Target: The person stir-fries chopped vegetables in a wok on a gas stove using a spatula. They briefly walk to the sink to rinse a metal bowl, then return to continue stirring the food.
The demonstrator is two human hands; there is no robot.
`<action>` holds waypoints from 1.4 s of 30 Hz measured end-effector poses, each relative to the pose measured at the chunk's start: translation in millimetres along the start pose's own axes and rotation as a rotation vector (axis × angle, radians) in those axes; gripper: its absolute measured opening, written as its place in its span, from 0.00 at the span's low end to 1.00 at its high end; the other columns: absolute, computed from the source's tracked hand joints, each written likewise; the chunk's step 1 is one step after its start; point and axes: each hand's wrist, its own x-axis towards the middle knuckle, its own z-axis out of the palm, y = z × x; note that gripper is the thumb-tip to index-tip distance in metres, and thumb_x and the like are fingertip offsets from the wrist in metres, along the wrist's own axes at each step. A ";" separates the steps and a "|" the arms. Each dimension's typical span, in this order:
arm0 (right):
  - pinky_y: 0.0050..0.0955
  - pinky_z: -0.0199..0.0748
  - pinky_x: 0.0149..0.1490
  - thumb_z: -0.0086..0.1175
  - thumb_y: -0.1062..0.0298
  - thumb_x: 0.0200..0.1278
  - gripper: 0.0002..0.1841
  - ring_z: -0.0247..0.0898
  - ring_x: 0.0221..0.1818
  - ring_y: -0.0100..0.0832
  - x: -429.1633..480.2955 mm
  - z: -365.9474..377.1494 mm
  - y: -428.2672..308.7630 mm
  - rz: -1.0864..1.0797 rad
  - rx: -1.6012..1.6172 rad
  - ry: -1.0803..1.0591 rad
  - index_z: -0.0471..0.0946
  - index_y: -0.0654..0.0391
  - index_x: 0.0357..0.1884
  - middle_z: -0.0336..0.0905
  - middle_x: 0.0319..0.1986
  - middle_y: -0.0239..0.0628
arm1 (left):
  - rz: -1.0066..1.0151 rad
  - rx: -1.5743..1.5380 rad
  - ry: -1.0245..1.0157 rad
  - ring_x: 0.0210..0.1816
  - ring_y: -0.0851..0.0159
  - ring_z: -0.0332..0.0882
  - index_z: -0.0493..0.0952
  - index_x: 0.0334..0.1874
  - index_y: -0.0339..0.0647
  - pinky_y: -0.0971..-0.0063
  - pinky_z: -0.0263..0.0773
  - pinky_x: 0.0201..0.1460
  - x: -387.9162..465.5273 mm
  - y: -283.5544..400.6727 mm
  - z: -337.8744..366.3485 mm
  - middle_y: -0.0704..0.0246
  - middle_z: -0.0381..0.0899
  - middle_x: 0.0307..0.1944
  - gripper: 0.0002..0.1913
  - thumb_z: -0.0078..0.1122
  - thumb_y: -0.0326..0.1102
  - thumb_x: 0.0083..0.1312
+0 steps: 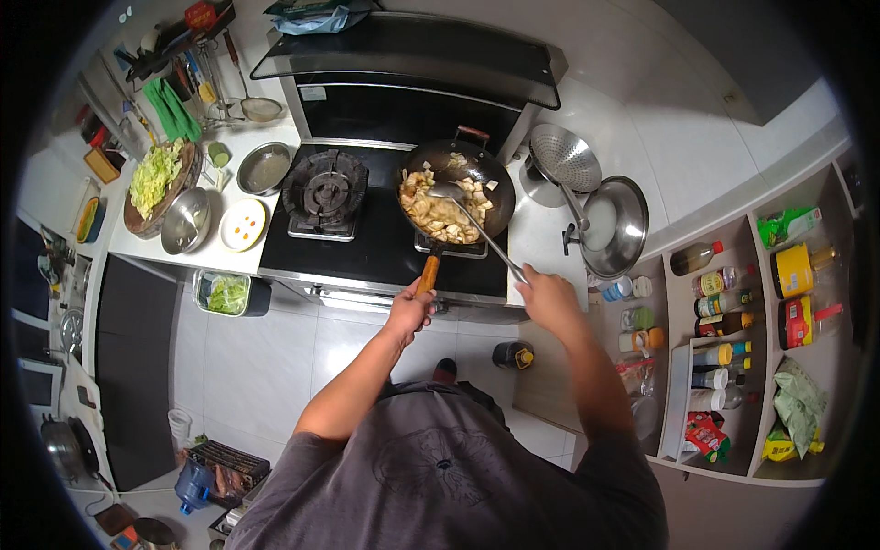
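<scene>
A dark wok sits on the right burner of the black gas stove. My left hand grips its wooden handle at the near side. Pale, browned chopped food fills the bottom of the wok. With my right hand I hold the metal shaft of a cooking ladle. The ladle's bowl rests among the food pieces, so part of it may be covered.
Left of the stove are a bare burner, steel bowls, a plate and chopped cabbage on a round board. A perforated strainer and a steel basin stand right. The range hood overhangs the back.
</scene>
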 end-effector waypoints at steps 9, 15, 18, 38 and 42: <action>0.51 0.78 0.51 0.56 0.59 0.75 0.20 0.82 0.45 0.62 -34.2 -41.6 -25.0 0.028 0.065 -0.241 0.80 0.62 0.60 0.85 0.38 0.58 | -0.005 -0.015 0.027 0.17 0.77 0.66 0.72 0.75 0.59 0.83 0.54 0.16 1.5 0.2 3.8 0.76 0.74 0.25 0.26 0.60 0.37 0.74; 0.50 0.77 0.48 0.56 0.59 0.76 0.17 0.80 0.43 0.64 22.9 32.9 -4.5 0.124 0.330 0.133 0.82 0.65 0.51 0.84 0.36 0.58 | -0.004 0.011 0.042 0.18 0.77 0.66 0.72 0.75 0.58 0.83 0.55 0.16 2.6 0.1 2.6 0.76 0.74 0.25 0.27 0.60 0.37 0.74; 0.54 0.78 0.56 0.52 0.53 0.77 0.23 0.80 0.51 0.63 65.8 27.0 -2.4 0.195 0.370 0.133 0.83 0.65 0.55 0.85 0.45 0.61 | -0.018 0.014 0.037 0.17 0.77 0.66 0.72 0.76 0.60 0.83 0.54 0.15 3.0 0.3 2.3 0.76 0.74 0.25 0.27 0.60 0.38 0.74; 0.51 0.81 0.45 0.55 0.53 0.76 0.22 0.86 0.36 0.52 94.0 11.2 15.4 0.261 0.191 0.147 0.82 0.67 0.44 0.85 0.33 0.58 | -0.037 0.003 0.038 0.17 0.76 0.65 0.71 0.76 0.59 0.82 0.53 0.16 4.2 0.2 3.1 0.76 0.74 0.24 0.28 0.61 0.37 0.74; 0.43 0.80 0.35 0.56 0.55 0.77 0.16 0.84 0.27 0.45 108.7 44.8 -19.0 0.125 0.348 0.007 0.82 0.60 0.48 0.83 0.25 0.47 | -0.007 0.047 0.016 0.18 0.76 0.65 0.71 0.75 0.60 0.82 0.54 0.17 3.2 2.6 2.4 0.76 0.74 0.26 0.27 0.61 0.39 0.74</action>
